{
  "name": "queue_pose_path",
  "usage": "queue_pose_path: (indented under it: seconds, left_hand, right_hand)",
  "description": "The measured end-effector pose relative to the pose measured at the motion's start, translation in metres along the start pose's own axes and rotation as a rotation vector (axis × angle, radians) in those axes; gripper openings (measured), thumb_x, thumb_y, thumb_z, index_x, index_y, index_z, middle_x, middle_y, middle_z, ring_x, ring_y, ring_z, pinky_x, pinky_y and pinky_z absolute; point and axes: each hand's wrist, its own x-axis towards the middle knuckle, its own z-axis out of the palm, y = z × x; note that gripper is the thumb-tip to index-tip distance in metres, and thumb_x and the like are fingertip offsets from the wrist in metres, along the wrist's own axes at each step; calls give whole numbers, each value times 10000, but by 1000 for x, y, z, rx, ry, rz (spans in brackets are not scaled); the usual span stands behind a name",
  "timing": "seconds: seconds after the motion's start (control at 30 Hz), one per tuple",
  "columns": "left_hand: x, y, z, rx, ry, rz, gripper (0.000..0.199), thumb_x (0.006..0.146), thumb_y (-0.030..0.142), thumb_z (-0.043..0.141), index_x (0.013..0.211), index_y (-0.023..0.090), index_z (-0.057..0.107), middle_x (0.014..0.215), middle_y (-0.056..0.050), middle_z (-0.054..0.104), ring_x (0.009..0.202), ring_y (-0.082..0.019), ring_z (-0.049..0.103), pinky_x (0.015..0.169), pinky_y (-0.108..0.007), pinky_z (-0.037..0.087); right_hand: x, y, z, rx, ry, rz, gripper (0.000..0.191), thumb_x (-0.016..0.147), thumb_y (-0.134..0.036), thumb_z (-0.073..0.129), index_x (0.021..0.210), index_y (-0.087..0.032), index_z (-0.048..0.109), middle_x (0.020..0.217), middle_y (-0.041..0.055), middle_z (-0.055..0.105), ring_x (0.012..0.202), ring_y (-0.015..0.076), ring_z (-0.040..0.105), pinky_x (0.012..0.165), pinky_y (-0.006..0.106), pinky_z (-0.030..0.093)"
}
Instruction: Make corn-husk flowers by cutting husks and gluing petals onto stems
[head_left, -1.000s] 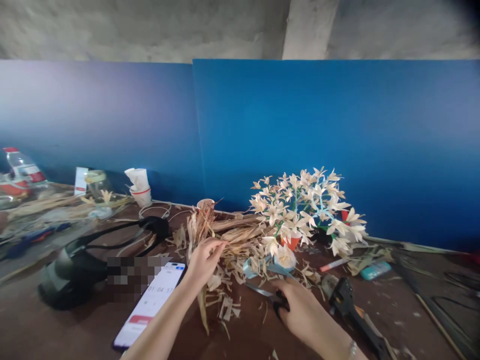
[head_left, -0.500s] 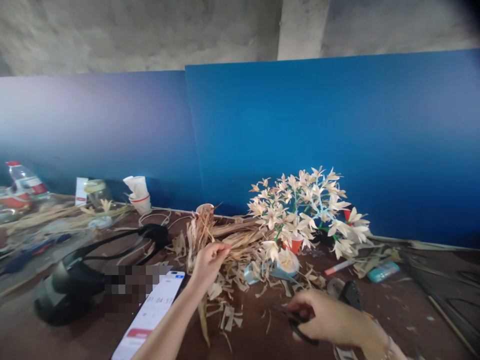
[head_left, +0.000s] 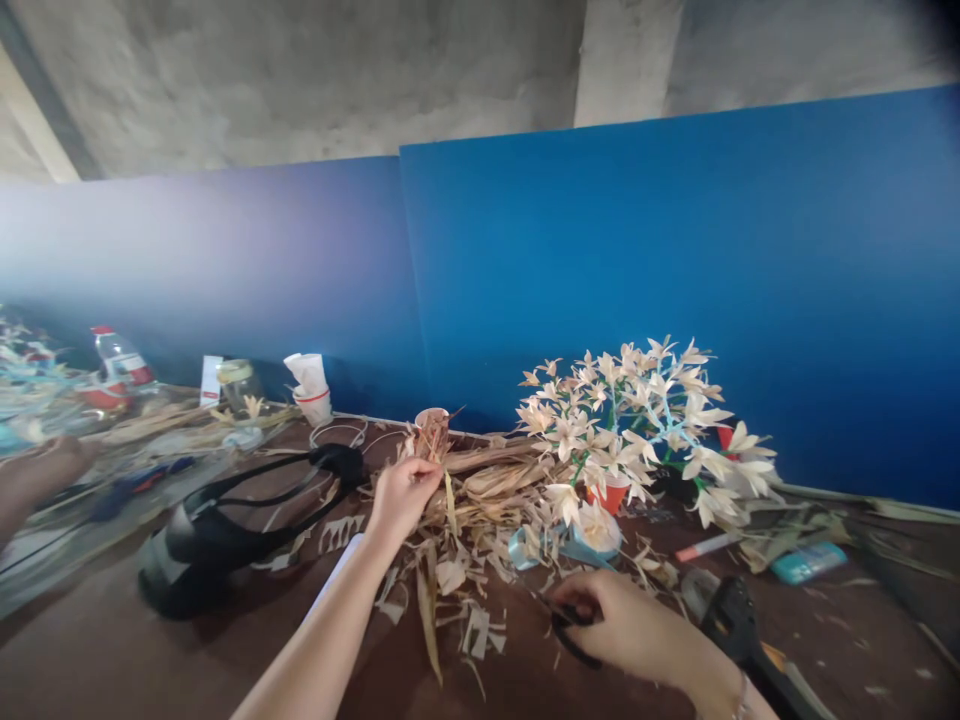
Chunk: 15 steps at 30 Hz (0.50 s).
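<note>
My left hand (head_left: 405,495) is pinched closed over the pile of dry husks (head_left: 502,485), with a pale husk strip (head_left: 451,500) hanging beside its fingertips. Black-handled scissors (head_left: 576,640) are in my right hand (head_left: 622,615), low on the right, their blades pointing left and blurred. Behind the right hand stands a bunch of cream husk flowers (head_left: 622,420) on green and light blue stems. Blue tape rolls (head_left: 523,549) lie between the hands and the flowers. Small cut scraps (head_left: 480,630) are scattered on the brown table (head_left: 540,690).
A black strapped headset (head_left: 176,560) and a phone (head_left: 334,575) lie left. Paper cups (head_left: 312,400), a jar (head_left: 238,385) and a bottle (head_left: 124,360) stand behind. Another person's hand (head_left: 56,465) is far left. A marker (head_left: 705,547), teal packet (head_left: 808,563) and black tool (head_left: 739,620) lie right.
The view has swung left, bringing another person's hand into sight. My left hand is now nearer the paper cup by the husks, and a pale strip shows by its fingers. My right hand keeps the scissors.
</note>
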Motion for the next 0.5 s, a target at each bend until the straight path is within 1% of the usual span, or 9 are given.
queue_pose_path:
  seconds: [0.07, 0.13, 0.23, 0.37, 0.43, 0.5]
  left_hand:
    - [14, -6, -11, -40, 32, -36, 232, 613, 363, 628, 679, 150, 693, 665, -46, 685, 647, -200, 609, 606, -262, 431]
    - [23, -11, -17, -102, 62, -65, 237, 576, 351, 649, 673, 138, 684, 654, -42, 677, 650, -192, 602, 606, -252, 422]
    - [27, -13, -19, -110, 82, -82, 286, 603, 389, 608, 685, 122, 668, 646, -42, 664, 626, -177, 585, 583, -242, 408]
    - [24, -13, -15, -88, 43, -88, 327, 659, 412, 537, 746, 122, 660, 676, -40, 665, 635, -171, 585, 578, -233, 405]
    - [24, -15, -14, -49, 18, -92, 299, 696, 389, 484, 674, 136, 642, 628, -25, 644, 609, -165, 577, 557, -228, 391]
    - [27, -20, -13, 17, 0, -106, 306, 715, 362, 441, 546, 152, 585, 514, -9, 579, 545, -163, 553, 516, -231, 362]
  right_hand:
    - [0, 2, 0, -33, 19, 18, 262, 660, -216, 550, 877, -204, 696, 785, 2, 683, 703, 146, 580, 589, 205, 379]
    - [-1, 2, -1, -33, 24, 13, 264, 662, -222, 549, 881, -204, 696, 800, 6, 687, 722, 152, 588, 606, 208, 386]
    - [-2, 0, -1, 4, 23, -7, 272, 668, -215, 540, 892, -202, 693, 817, 5, 693, 742, 152, 598, 617, 203, 392]
    - [-1, 0, 0, -2, 10, -15, 258, 667, -213, 539, 872, -192, 696, 776, 8, 692, 708, 154, 594, 576, 200, 382]
    - [0, 1, 1, -6, 19, -15, 258, 667, -220, 547, 877, -200, 695, 791, 7, 693, 718, 156, 596, 593, 203, 389]
    - [0, 2, 1, 15, 4, -9, 265, 670, -218, 545, 891, -206, 691, 807, 6, 696, 730, 156, 603, 606, 202, 397]
